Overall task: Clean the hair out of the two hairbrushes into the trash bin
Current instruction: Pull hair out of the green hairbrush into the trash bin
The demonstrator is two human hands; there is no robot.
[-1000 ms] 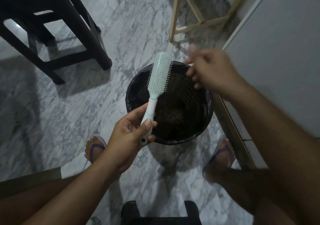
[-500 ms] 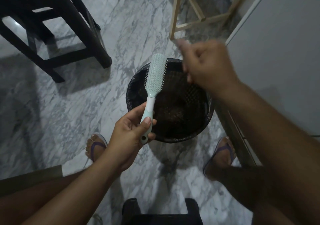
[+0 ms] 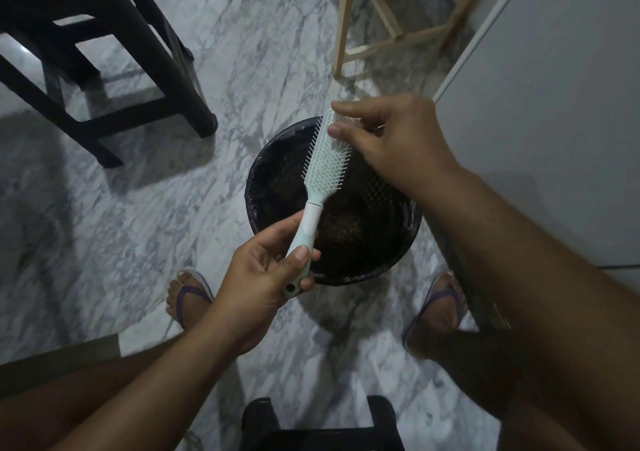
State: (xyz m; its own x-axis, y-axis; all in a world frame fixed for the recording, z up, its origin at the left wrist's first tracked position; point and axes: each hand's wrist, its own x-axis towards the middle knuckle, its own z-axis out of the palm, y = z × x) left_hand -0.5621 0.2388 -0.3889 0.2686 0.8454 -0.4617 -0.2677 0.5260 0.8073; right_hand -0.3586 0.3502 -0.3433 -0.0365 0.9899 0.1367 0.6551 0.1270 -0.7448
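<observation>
Two hands (image 3: 258, 280) (image 3: 394, 145) hold one hairbrush (image 3: 323, 161) over one bin (image 3: 349, 278).

Left hand (image 3: 256, 286) curled, right fingers (image 3: 351, 110) pinched

Marble floor (image 3: 270, 62) – trash bin (image 3: 258, 180), dark stool (image 3: 114, 79), wooden frame (image 3: 341, 34) on it.

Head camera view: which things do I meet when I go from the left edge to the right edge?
From the left: dark stool → left foot in a sandal → left hand gripping the hairbrush handle → right hand pinching the brush tip → white panel. The trash bin lies under both hands, so I omit it.
</observation>
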